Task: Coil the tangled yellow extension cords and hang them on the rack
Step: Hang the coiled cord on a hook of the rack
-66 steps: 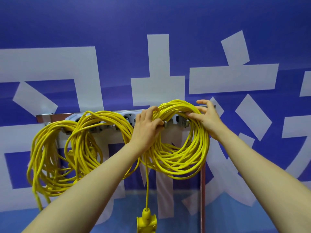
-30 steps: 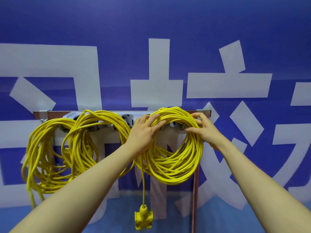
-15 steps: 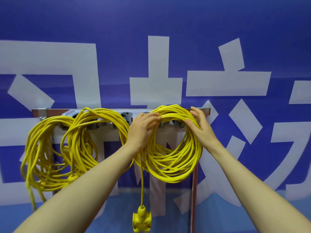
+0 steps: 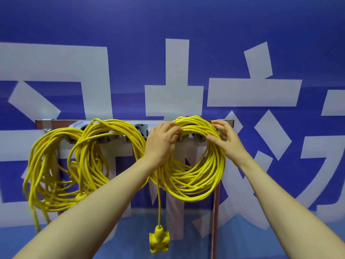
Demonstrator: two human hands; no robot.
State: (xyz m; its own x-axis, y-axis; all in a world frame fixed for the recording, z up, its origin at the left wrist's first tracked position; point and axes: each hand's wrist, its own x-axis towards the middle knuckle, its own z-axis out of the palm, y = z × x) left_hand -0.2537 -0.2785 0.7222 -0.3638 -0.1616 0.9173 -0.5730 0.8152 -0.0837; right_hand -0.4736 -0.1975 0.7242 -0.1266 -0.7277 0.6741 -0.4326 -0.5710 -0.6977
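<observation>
Three cords: yellow ext. cords, each coiled & draped over the rack (image 4: 61, 122), side by side along its bar.
R coil (image 4: 186, 189): hangs at the rack's right end, top strands over the bar, loop dropping below it; both hands on it.
L hand (image 4: 161, 141): at R coil's upper left, just below the rack bar; fingers curled over the top strands, clamped on the bundle.
R hand (image 4: 228, 142): at R coil's upper right, near the rack's right end; thumb one side, fingers the other, closed round the strands.
Socket block (image 4: 159, 240): yellow multi-outlet block, hangs free on a single strand dropping from R coil, well below the rack.
Mid coil (image 4: 85, 146): on the rack's middle, loose loops, overlapping L coil.
L coil (image 4: 37, 165): at the rack's left end, loosest; strands trail lowest of the three.
Rack hw: grey hooks under the bar, mostly hidden by cord; post (image 4: 215, 212) runs down from the right end.
Behind rack: blue banner (image 4: 242, 25) w/ big white characters.
</observation>
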